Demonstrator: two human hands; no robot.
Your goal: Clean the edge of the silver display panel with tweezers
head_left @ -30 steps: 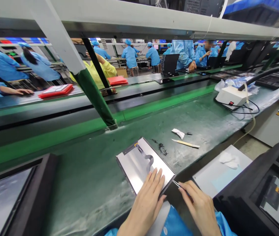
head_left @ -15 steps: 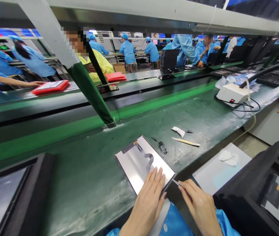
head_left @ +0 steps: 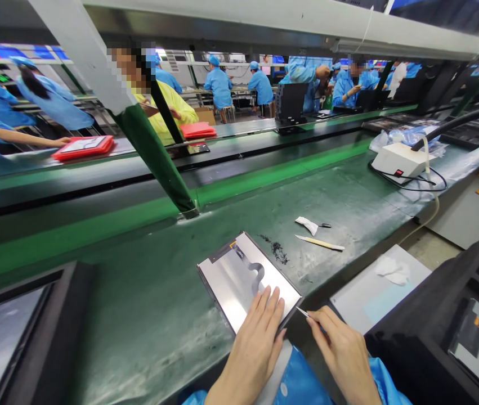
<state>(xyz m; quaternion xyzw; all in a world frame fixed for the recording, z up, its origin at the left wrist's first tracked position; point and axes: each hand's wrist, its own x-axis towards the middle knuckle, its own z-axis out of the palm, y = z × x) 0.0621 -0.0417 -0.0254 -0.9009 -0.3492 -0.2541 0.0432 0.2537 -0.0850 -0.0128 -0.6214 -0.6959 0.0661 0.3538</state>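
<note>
A silvery display panel [head_left: 222,278] with a curved grey ribbon cable [head_left: 258,270] lies at the near edge of the green bench. My left hand [head_left: 258,332] rests flat on its lower part, fingers stretched out. Just right of the panel's near corner, my right hand [head_left: 340,343] pinches metal tweezers [head_left: 302,311], their tip close to the panel's edge. Dark scraps [head_left: 279,252] are scattered beside the panel. Beyond them lie a cream-handled blade [head_left: 321,243] and a white wrapped piece [head_left: 307,225].
Black foam trays holding panels stand at the left [head_left: 70,315] and right [head_left: 416,332]. A grey board [head_left: 349,298] with crumpled tissue is at the right. A white box [head_left: 399,162] with cables sits farther back. A green post [head_left: 159,160] rises from the bench; people work beyond.
The tweezers' tip has shifted very slightly at the panel's corner. My left hand and the panel stay put. Across the bench, a standing person has raised a hand.
</note>
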